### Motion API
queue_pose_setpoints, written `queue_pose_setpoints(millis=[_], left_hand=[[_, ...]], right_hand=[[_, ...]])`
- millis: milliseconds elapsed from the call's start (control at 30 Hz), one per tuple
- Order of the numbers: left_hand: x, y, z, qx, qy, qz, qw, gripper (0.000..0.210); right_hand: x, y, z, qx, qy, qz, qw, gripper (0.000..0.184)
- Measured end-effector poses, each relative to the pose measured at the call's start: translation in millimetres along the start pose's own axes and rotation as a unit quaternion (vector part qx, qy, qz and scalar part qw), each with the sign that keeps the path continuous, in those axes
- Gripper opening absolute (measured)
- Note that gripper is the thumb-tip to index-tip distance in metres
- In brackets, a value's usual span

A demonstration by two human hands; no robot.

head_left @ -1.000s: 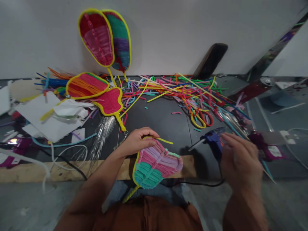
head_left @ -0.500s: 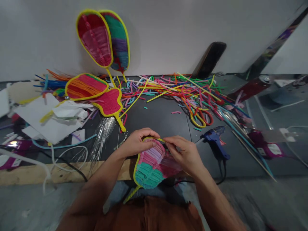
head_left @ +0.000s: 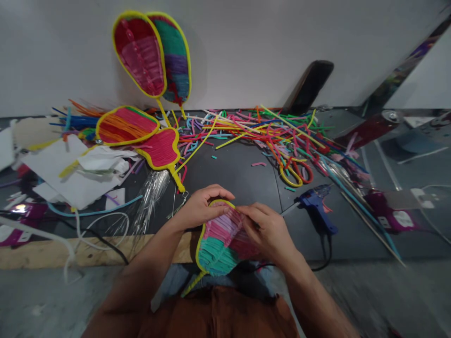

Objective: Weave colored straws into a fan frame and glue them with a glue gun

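A pipe-cleaner fan [head_left: 216, 256] in teal, pink and lilac, with a yellow edge and a twisted yellow handle, is held over the front edge of the table, its handle pointing down left. My left hand [head_left: 202, 206] grips its upper left rim, thumb on the face and fingers behind. My right hand [head_left: 266, 225] pinches the yellow edging at the upper right with thumb and forefinger, covering part of the fan's dark pink side. Right of my right hand lies a blue glue gun [head_left: 317, 206] on the dark table.
Pipe cleaners [head_left: 246, 126] are heaped along the wall. Finished-looking fans [head_left: 139, 56] lean there, and others lie below. Scissors [head_left: 294, 173], a phone [head_left: 310, 87], a can [head_left: 373, 129], silver tinsel [head_left: 150, 202] and crumpled white paper [head_left: 66, 169] surround the work area. Cables cross the left side.
My right hand has shifted slightly left along the rim, drawing the yellow edging down against the fan's top. My left hand keeps its hold almost unmoved.
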State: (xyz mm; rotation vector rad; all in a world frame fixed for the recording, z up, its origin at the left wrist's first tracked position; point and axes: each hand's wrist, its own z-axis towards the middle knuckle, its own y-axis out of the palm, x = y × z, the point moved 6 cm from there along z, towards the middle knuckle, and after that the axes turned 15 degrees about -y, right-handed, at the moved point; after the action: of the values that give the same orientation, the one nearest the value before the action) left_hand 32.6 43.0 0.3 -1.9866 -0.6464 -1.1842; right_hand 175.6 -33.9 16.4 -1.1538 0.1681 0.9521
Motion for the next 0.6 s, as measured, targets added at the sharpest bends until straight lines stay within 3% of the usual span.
queue_pose_setpoints(millis=[300,600], left_hand=[[-1.8,-0.5,0.9,0.010,-0.001,-0.004,1.000,0.023],[-2.1,-0.2,-0.3,-0.003,-0.013,-0.004,1.000,0.024]], right_hand=[[-1.6,2.8,-3.1,-0.016,-0.001,0.003,1.000,0.023],[0.1,8.6,-9.2,0.007,0.011,0.046,0.999,0.021]])
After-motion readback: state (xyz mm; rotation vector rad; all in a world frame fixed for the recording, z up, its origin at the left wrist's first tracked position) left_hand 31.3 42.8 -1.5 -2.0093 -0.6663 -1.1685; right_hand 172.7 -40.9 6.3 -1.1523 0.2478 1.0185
